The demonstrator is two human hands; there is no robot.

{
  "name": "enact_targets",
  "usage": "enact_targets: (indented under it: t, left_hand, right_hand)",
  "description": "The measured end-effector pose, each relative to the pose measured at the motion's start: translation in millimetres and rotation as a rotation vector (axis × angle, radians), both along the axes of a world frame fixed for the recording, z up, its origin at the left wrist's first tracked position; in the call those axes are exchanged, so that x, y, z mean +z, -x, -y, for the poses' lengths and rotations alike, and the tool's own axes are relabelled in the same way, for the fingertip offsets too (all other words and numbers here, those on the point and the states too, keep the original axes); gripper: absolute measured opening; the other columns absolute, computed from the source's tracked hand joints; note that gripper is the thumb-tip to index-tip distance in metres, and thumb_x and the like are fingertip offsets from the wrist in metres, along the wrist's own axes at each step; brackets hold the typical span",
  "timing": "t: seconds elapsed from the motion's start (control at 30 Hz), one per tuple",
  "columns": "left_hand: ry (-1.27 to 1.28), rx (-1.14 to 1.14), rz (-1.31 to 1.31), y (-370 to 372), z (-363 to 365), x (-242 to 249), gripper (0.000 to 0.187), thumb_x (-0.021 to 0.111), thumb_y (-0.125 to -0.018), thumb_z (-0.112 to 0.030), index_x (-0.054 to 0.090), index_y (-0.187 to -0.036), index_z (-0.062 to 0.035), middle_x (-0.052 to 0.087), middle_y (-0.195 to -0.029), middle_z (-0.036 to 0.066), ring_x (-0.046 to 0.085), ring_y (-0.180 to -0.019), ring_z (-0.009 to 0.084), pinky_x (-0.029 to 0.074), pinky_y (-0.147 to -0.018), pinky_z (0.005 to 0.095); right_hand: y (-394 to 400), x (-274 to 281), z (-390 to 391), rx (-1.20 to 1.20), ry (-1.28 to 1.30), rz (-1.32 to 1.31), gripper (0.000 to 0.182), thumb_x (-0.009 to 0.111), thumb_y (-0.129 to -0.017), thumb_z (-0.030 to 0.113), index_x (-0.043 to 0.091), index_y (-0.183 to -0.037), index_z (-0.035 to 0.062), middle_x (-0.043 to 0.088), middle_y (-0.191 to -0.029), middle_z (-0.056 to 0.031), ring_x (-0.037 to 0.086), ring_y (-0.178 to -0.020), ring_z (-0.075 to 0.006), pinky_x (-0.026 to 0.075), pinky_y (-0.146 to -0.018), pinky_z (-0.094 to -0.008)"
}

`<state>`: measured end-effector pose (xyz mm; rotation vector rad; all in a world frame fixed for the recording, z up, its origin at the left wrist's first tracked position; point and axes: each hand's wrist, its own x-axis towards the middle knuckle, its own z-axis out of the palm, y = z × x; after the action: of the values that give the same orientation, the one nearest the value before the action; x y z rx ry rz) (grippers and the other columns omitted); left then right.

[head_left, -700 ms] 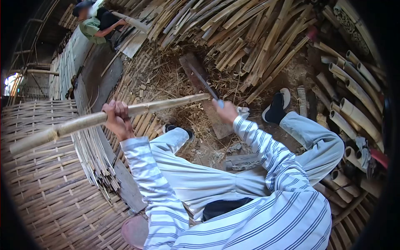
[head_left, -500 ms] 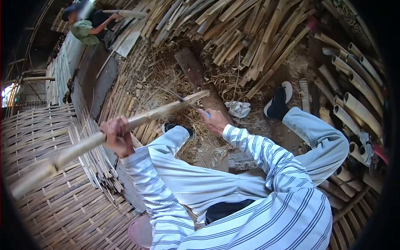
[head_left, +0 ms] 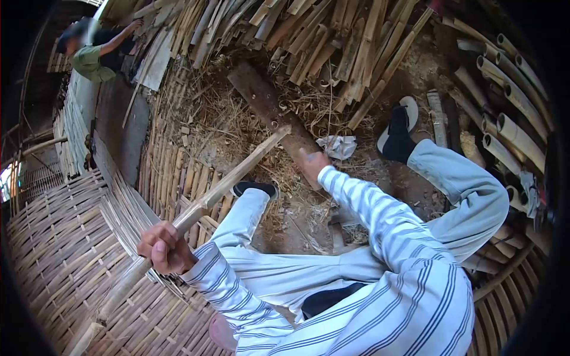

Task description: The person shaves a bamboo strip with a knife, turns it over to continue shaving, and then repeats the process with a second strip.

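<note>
Clenching a long, pale tan bamboo pole [head_left: 234, 177], the left hand [head_left: 166, 248] sits lower left of centre. Pole runs from bottom left up to mid-frame, tip over a dark brown, flat wooden board [head_left: 255, 92]; contact can't be confirmed. Right hand [head_left: 314, 166] is near the tip, below and right of it, fingers curled; too blurred there to tell what it grasps, if anything.

Risks, as judged: pole has one hand on it only, so a hard knock near the tip could twist or roll it, more so if the grip loosens. It passes close to a dark shoe [head_left: 255, 188] near centre; a slip could drop it there. Loose straw-coloured shavings [head_left: 217, 121] strewn beside the board could make the tip skid if pressed down on them. Bare fingers may catch splinters.

Containers: none clearly made out. Closest are hollow tan bamboo tubes [head_left: 507, 133] stacked at right, insides dark, contents unreadable. Crumpled white sheet [head_left: 338, 147], paper or plastic, lies right of the board. Flat woven bamboo mat [head_left: 50, 222] spreads lower left. Co-worker [head_left: 92, 64] in a green shirt, upper left.
</note>
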<state>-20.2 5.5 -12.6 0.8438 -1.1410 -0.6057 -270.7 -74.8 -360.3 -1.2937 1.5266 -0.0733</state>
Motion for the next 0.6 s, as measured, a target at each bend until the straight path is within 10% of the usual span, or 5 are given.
enact_targets:
  t: [0.27, 0.6]
  left_hand:
    - [-0.118, 0.603, -0.097, 9.6, 21.5, 1.6, 0.032, 0.048, -0.081, -0.006, 0.025, -0.061, -0.0142, 0.018, -0.052, -0.004, 0.014, -0.042, 0.0062, 0.014, -0.039, 0.025]
    - [-0.165, 0.754, -0.102, -2.3, -0.6, -8.1, 0.035, 0.048, -0.081, -0.007, 0.021, -0.06, -0.0157, 0.015, -0.051, -0.004, 0.017, -0.041, 0.0068, 0.014, -0.04, 0.0238]
  right_hand:
    - [29.5, -9.1, 0.1, 0.116, 0.019, -0.118, 0.071, 0.034, -0.088, 0.061, 0.064, -0.096, -0.003, 0.059, -0.106, -0.0291, 0.052, -0.107, -0.0432, 0.04, -0.094, -0.0446]
    - [37.3, -5.2, -3.3, 0.188, -0.122, -0.162, 0.07, 0.035, -0.088, 0.06, 0.061, -0.107, -0.0021, 0.056, -0.112, -0.0294, 0.052, -0.11, -0.0407, 0.038, -0.097, -0.0449]
